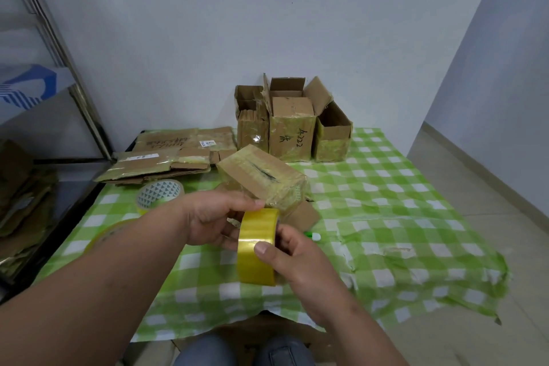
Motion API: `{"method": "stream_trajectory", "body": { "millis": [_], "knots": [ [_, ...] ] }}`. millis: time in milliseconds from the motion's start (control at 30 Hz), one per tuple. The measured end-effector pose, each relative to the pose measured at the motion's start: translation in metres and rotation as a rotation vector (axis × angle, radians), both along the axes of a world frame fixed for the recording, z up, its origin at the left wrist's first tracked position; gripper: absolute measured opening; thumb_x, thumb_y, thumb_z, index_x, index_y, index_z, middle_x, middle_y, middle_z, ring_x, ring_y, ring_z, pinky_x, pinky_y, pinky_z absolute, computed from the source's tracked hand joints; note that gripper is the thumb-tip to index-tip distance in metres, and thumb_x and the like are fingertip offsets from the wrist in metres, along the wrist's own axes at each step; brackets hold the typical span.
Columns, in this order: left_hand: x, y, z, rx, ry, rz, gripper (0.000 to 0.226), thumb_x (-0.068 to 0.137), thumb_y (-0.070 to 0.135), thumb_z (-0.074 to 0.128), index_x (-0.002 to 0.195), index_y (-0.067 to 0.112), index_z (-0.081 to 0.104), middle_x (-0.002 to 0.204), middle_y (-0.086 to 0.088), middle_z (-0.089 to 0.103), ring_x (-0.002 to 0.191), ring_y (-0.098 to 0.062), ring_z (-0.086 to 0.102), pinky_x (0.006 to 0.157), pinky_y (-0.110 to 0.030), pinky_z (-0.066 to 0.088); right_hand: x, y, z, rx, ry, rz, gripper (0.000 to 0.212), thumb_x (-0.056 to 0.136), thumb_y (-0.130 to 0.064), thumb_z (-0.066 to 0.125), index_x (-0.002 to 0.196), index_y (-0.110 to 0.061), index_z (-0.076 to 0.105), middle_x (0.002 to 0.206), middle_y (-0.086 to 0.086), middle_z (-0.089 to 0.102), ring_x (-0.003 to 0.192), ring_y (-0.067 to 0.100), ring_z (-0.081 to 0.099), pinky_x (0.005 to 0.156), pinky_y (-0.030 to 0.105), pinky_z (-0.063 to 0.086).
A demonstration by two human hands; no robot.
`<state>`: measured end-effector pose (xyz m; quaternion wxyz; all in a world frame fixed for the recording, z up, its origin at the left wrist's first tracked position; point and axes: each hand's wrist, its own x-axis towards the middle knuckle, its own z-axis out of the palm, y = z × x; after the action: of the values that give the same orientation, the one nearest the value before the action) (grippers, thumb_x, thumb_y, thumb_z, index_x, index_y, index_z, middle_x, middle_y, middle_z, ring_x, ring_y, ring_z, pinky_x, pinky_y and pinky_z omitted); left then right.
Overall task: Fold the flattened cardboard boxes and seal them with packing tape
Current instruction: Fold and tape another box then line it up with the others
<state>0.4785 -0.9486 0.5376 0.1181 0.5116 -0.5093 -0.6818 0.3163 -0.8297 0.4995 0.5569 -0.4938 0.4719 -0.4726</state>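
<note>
Near the centre of the frame, both hands are holding a roll of yellow packing tape (pixel 259 246) up off the green-checked tablecloth (pixel 401 211), edge-on to the camera so its band is facing the person. The right hand (pixel 297 264) is gripping the roll with its thumb pressing across the band, likely steadying it, while the left hand (pixel 214 220) is curling its fingers over the roll's far side and top, a grip that suggests it is feeling for the loose end of the tape. Just above the hands, a folded cardboard box (pixel 261 177) is lying tilted on the cloth with glossy tape already over its seam, probably kept close so a fresh strip can reach it. At the left of the frame, flattened cardboard boxes (pixel 166 154) are sitting in a loose pile, seemingly awaiting folding, and in the upper middle three finished open-topped boxes (pixel 292 125) are standing against the wall, out of the working space. Two spare tape rolls, one with a triangle-patterned core (pixel 159 192) and one half hidden by the left forearm (pixel 104 235), are lying within easy reach left of the hands. A small green and white object (pixel 312 235), too hidden to name, is peeking out just right of the held roll.
</note>
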Motion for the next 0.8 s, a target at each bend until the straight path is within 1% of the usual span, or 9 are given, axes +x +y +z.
{"method": "stream_trajectory", "body": {
  "millis": [100,167,267,333,433,567,600,700,800],
  "knots": [
    [-0.001,0.003,0.004,0.062,0.09,0.004,0.057,0.073,0.027,0.076,0.123,0.005,0.06,0.113,-0.016,0.068,0.082,-0.029,0.072,0.063,-0.036,0.059,-0.011,0.0,0.005,0.019,0.097,0.044,0.027,0.078,-0.042,0.071,0.1,-0.026,0.074,0.102,0.0,0.075,0.097,0.018,0.071,0.086,0.034,0.056],
    [-0.001,0.002,0.007,0.095,0.14,0.023,0.044,0.076,0.019,0.073,0.116,0.005,0.059,0.102,-0.015,0.068,0.072,-0.029,0.073,0.056,-0.035,0.059,-0.022,-0.003,0.012,0.011,0.167,0.011,0.032,0.074,-0.051,0.069,0.09,-0.024,0.075,0.092,0.002,0.075,0.088,0.017,0.071,0.077,0.029,0.057],
    [-0.001,0.001,0.008,0.105,0.153,0.055,0.032,0.079,0.014,0.07,0.109,0.006,0.062,0.094,-0.014,0.068,0.069,-0.028,0.072,0.054,-0.035,0.059,-0.036,-0.021,0.017,-0.028,0.306,-0.285,0.015,0.08,-0.045,0.064,0.072,-0.033,0.07,0.075,-0.014,0.07,0.073,0.006,0.064,0.064,0.02,0.044],
    [-0.001,0.001,0.008,0.119,0.152,0.08,0.025,0.083,0.013,0.069,0.106,0.007,0.064,0.095,-0.013,0.067,0.071,-0.025,0.071,0.055,-0.036,0.06,-0.04,-0.041,0.017,-0.145,0.544,-0.435,0.013,0.093,-0.031,0.059,0.09,-0.04,0.067,0.093,-0.02,0.066,0.093,0.007,0.061,0.078,0.025,0.046],
    [-0.001,0.001,0.006,0.129,0.145,0.105,0.032,0.077,0.015,0.069,0.109,0.009,0.064,0.109,-0.014,0.061,0.085,-0.024,0.065,0.066,-0.038,0.062,-0.042,-0.069,0.012,-0.361,0.937,-0.348,0.038,0.1,-0.028,0.048,0.138,-0.028,0.054,0.142,-0.007,0.051,0.134,0.016,0.04,0.112,0.041,0.032],
    [-0.002,0.001,0.005,0.118,0.138,0.121,0.044,0.077,0.018,0.072,0.119,0.008,0.065,0.124,-0.017,0.064,0.117,-0.034,0.061,0.1,-0.051,0.05,-0.044,-0.094,0.005,-0.337,1.15,-0.107,0.045,0.105,-0.041,0.031,0.149,-0.034,0.039,0.16,-0.013,0.028,0.15,0.013,0.015,0.122,0.045,0.012],
    [-0.002,0.002,0.004,0.111,0.142,0.116,0.043,0.08,0.018,0.071,0.121,0.009,0.064,0.124,-0.017,0.066,0.117,-0.035,0.062,0.101,-0.052,0.049,-0.046,-0.096,0.001,-0.296,1.166,-0.077,0.046,0.105,-0.044,0.028,0.149,-0.036,0.039,0.16,-0.013,0.027,0.15,0.012,0.014,0.122,0.046,0.009],
    [0.002,0.002,0.002,0.116,0.165,0.089,0.039,0.08,0.022,0.072,0.116,0.009,0.068,0.113,-0.018,0.071,0.097,-0.03,0.072,0.081,-0.043,0.058,-0.047,-0.095,-0.011,-0.246,1.146,-0.074,0.047,0.104,-0.049,0.027,0.148,-0.039,0.038,0.16,-0.016,0.025,0.15,0.008,0.012,0.121,0.048,0.005],
    [0.008,0.0,-0.002,0.133,0.205,0.077,0.031,0.08,0.023,0.072,0.108,0.01,0.074,0.109,-0.017,0.073,0.088,-0.028,0.073,0.071,-0.038,0.059,-0.042,-0.096,-0.017,-0.248,1.109,-0.13,0.052,0.1,-0.058,0.031,0.147,-0.038,0.041,0.16,-0.016,0.026,0.15,0.008,0.012,0.121,0.049,0.006]
  ]
}}
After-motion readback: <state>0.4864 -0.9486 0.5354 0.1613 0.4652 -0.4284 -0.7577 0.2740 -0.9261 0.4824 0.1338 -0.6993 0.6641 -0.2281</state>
